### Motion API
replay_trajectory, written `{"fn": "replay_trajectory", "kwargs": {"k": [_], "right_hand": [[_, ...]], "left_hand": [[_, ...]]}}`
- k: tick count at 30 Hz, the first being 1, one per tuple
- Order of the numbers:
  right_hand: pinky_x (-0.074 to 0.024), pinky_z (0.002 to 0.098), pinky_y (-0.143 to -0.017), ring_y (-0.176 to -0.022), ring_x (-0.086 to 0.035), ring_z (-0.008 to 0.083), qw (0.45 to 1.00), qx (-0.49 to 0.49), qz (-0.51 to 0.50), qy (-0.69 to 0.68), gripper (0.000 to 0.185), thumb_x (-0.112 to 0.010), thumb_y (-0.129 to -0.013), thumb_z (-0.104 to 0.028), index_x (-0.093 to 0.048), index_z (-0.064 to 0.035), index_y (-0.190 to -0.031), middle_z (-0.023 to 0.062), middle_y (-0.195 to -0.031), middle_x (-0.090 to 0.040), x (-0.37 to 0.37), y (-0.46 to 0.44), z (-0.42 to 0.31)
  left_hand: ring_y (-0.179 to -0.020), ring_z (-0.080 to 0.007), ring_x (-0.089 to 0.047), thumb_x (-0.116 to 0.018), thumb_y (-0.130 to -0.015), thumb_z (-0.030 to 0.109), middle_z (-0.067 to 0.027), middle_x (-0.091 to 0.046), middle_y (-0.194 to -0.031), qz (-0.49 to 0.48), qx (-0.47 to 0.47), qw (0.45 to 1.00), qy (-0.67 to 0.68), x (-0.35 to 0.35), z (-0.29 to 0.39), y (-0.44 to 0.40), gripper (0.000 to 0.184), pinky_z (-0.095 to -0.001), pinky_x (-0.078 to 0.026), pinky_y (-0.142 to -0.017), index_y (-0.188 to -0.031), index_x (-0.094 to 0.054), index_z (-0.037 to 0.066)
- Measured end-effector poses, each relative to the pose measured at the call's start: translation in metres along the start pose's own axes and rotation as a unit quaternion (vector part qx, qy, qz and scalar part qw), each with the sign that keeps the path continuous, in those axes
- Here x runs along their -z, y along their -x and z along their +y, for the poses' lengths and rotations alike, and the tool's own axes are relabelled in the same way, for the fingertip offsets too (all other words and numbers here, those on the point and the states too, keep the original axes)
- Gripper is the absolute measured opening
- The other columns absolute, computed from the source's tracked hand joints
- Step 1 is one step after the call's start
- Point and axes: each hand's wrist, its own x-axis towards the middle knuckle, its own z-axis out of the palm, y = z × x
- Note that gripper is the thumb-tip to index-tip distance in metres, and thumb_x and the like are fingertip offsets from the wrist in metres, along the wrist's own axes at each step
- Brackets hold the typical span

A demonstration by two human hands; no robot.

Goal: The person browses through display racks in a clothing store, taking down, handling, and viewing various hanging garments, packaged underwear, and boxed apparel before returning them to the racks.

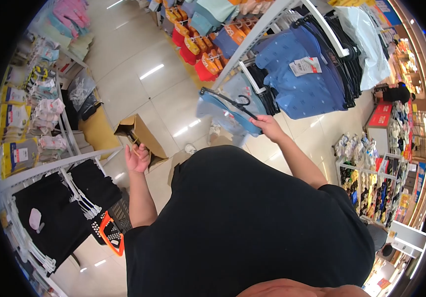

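My right hand (268, 127) is closed around one end of a black clothes hanger (228, 103). A blue garment in clear plastic (242, 123) hangs from this hanger, in front of the clothes rack. Over on the left, my left hand (137, 157) is raised with its fingers loosely curled and apart, and I see nothing held in it. Just behind that hand, an open cardboard box (146, 136) stands on the floor, with dark items partly visible inside.
A white rack (252, 39) carries blue patterned clothes (297, 74) on black hangers. Packaged goods (20, 119) hang on the left shelving, above black garments (44, 213) on white hangers. A black basket with an orange handle (111, 235) is at lower left. Small goods fill a right-hand stand (366, 168).
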Motion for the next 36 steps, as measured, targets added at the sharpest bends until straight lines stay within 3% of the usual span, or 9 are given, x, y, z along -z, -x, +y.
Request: {"fn": "replay_trajectory", "kwargs": {"k": [4, 9, 12, 13, 16, 22, 26, 31, 36], "right_hand": [[-0.0473, 0.0247, -0.071, -0.078, -0.061, 0.0097, 0.977, 0.048, -0.113, -0.172, 0.022, -0.062, -0.09, -0.022, -0.067, -0.0007, -0.097, 0.0015, -0.086, -0.066, 0.004, 0.017, -0.057], [-0.046, 0.0241, -0.07, -0.077, -0.059, 0.009, 0.927, 0.139, -0.234, -0.257, 0.026, -0.071, -0.084, -0.024, -0.063, -0.0026, -0.096, 0.0017, -0.086, -0.064, -0.006, 0.032, -0.11], [-0.0433, 0.0221, -0.068, -0.074, -0.055, 0.0057, 0.94, 0.141, -0.221, -0.218, 0.027, -0.076, -0.079, -0.02, -0.061, -0.004, -0.094, -0.0023, -0.082, -0.06, -0.017, 0.035, -0.132], [-0.0426, 0.0216, -0.068, -0.074, -0.054, 0.005, 0.948, 0.144, -0.211, -0.192, 0.026, -0.076, -0.078, -0.019, -0.061, -0.0043, -0.093, -0.003, -0.082, -0.06, -0.017, 0.034, -0.135], [-0.0355, 0.0194, -0.062, -0.067, -0.046, 0.002, 0.972, 0.15, -0.141, -0.115, 0.02, -0.077, -0.076, -0.011, -0.059, -0.0073, -0.085, -0.0073, -0.076, -0.053, -0.031, 0.039, -0.146], [-0.0315, 0.0196, -0.059, -0.065, -0.039, 0.0014, 0.985, 0.141, -0.081, -0.062, 0.021, -0.077, -0.075, -0.006, -0.057, -0.01, -0.079, -0.0093, -0.073, -0.045, -0.033, 0.04, -0.138], [-0.0386, 0.0234, -0.06, -0.069, -0.046, 0.006, 0.913, 0.353, 0.006, 0.203, 0.022, -0.075, -0.079, -0.01, -0.053, -0.0072, -0.077, -0.0028, -0.073, -0.049, -0.033, 0.043, -0.122], [-0.0367, 0.0264, -0.053, -0.061, -0.043, 0.0069, 0.974, 0.152, -0.037, 0.167, 0.032, -0.076, -0.081, -0.022, -0.05, -0.0057, -0.069, -0.0025, -0.066, -0.051, -0.017, 0.042, -0.061], [-0.0377, 0.0311, -0.05, -0.054, -0.047, 0.0126, 0.974, 0.021, 0.157, 0.162, 0.042, -0.066, -0.087, -0.038, -0.053, -0.0043, -0.065, 0.0038, -0.057, -0.05, 0.013, 0.022, 0.0]], "left_hand": [[-0.078, -0.0217, -0.062, -0.053, -0.091, 0.053, -0.0265, -0.042, -0.139, -0.153, 0.052, 0.979, -0.125, -0.07, -0.011, -0.035, 0.066, -0.0274, -0.051, -0.06, -0.143, -0.039, 0.014], [-0.082, -0.0252, -0.064, -0.064, -0.087, 0.046, -0.0244, -0.044, -0.135, 0.07, -0.148, 0.926, -0.341, -0.157, -0.069, -0.089, 0.087, -0.0307, -0.057, -0.065, -0.15, -0.015, 0.011], [-0.079, -0.0222, -0.062, -0.066, -0.086, 0.045, -0.0172, -0.053, -0.123, 0.004, -0.113, 0.953, -0.283, -0.14, -0.081, -0.098, 0.082, -0.0266, -0.054, -0.059, -0.145, -0.023, 0.008], [-0.07, -0.0174, -0.06, -0.064, -0.089, 0.035, -0.0095, -0.059, -0.105, -0.011, -0.115, 0.956, -0.271, -0.141, -0.087, -0.103, 0.06, -0.0234, -0.048, -0.051, -0.135, -0.037, 0.007], [-0.059, -0.0142, -0.052, -0.058, -0.093, 0.025, -0.007, -0.061, -0.099, 0.072, -0.008, 0.93, -0.36, -0.152, -0.087, -0.098, 0.045, -0.0258, -0.045, -0.051, -0.13, -0.041, 0.008], [-0.054, -0.0122, -0.054, -0.057, -0.094, 0.013, -0.0055, -0.063, -0.085, 0.168, -0.029, 0.935, -0.312, -0.16, -0.102, -0.094, 0.019, -0.0245, -0.043, -0.045, -0.111, -0.054, 0.004], [-0.052, -0.0123, -0.053, -0.058, -0.094, 0.016, -0.0048, -0.062, -0.086, 0.206, -0.022, 0.918, -0.338, -0.141, -0.106, -0.096, 0.019, -0.0254, -0.044, -0.046, -0.11, -0.055, 0.005], [-0.052, -0.0107, -0.05, -0.053, -0.096, 0.03, -0.007, -0.06, -0.11, 0.28, -0.02, 0.881, -0.381, -0.086, -0.09, -0.086, 0.036, -0.0241, -0.042, -0.046, -0.123, -0.05, 0.006], [-0.044, -0.0076, -0.038, -0.051, -0.095, 0.041, -0.0089, -0.065, -0.096, 0.354, 0.023, 0.859, -0.37, -0.045, -0.067, -0.062, 0.044, -0.0222, -0.031, -0.042, -0.123, -0.054, 0.006]]}}
